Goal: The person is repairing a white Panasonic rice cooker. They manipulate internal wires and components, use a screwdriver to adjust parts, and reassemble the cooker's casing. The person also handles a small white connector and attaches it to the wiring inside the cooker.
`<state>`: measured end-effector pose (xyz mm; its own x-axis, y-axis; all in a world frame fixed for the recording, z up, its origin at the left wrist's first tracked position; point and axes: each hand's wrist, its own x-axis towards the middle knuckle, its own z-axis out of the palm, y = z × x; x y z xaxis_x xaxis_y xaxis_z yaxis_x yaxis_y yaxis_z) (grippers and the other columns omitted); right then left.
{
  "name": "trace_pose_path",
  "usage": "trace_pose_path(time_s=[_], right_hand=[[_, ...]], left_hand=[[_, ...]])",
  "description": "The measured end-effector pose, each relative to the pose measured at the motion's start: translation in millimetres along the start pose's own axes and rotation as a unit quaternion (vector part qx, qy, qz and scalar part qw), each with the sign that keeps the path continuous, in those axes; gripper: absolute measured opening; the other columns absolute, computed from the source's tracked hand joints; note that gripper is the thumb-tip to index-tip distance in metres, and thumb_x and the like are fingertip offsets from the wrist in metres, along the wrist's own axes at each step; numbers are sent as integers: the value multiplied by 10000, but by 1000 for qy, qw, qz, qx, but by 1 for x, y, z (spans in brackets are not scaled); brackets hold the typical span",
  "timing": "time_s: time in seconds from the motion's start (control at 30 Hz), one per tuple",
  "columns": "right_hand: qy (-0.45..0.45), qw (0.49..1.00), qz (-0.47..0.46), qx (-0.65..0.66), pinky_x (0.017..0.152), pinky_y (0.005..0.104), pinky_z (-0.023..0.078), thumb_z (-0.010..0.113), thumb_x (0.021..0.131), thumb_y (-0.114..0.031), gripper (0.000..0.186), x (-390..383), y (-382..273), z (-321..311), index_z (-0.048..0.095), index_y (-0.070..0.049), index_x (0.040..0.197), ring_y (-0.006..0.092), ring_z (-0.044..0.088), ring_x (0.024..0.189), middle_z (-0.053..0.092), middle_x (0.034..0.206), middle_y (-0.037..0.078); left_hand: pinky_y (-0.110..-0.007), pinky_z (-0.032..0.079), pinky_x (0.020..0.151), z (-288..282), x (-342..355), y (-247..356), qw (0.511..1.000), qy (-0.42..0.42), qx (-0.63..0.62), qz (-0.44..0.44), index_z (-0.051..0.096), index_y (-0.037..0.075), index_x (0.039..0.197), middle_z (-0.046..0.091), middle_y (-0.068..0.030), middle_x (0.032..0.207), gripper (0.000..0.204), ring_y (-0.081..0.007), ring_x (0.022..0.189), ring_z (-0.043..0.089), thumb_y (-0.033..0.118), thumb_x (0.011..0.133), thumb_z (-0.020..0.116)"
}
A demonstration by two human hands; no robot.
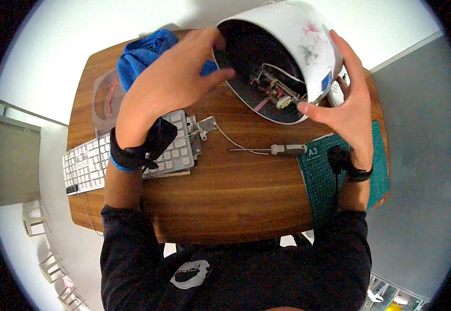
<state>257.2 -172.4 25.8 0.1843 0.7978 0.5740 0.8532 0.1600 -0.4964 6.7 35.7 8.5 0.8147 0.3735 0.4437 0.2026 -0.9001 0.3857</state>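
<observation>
A white oval housing [308, 52] with printed flowers stands tilted at the back right, its dark hollow showing a small circuit board [277, 93] with wires. My right hand [344, 109] grips its right side, fingers on the outside, thumb at the lower rim. My left hand [179, 75], slightly blurred, has its fingers and thumb at the left rim. Below the housing lie a screwdriver [287, 150] with a grey handle, a thin white cable [230, 140] and a small metal piece [207, 124].
A white keyboard [85, 160] and more keys [176, 150] lie left. Behind are a blue cloth [142, 52] and clear plastic sheet [101, 103]. A green cutting mat [318, 192] lies at the right of the wooden table [225, 207]. Chairs [49, 264] stand beyond, lower left.
</observation>
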Motion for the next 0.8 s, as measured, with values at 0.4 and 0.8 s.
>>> trace_pose_path(time_s=[0.4,0.8], right_hand=[[-33,970,114,211,1139,524,426,1004,595,-217,1202,5,14,-16,377,-169,1620,327,449,1454,489,1556,131],[-47,950,120,285,1193,493,353,922,689,-336,1059,5,31,-15,423,-160,1606,360,425,1468,505,1512,229]], left_hand=[[-394,536,968,-21,0,25,1000,-7,11,-19,580,78,1351,704,-165,1197,511,-316,1140,691,253,921,795],[-358,543,869,-40,-6,41,997,18,37,-67,642,114,1224,726,-104,1068,351,-217,1023,710,185,915,792]])
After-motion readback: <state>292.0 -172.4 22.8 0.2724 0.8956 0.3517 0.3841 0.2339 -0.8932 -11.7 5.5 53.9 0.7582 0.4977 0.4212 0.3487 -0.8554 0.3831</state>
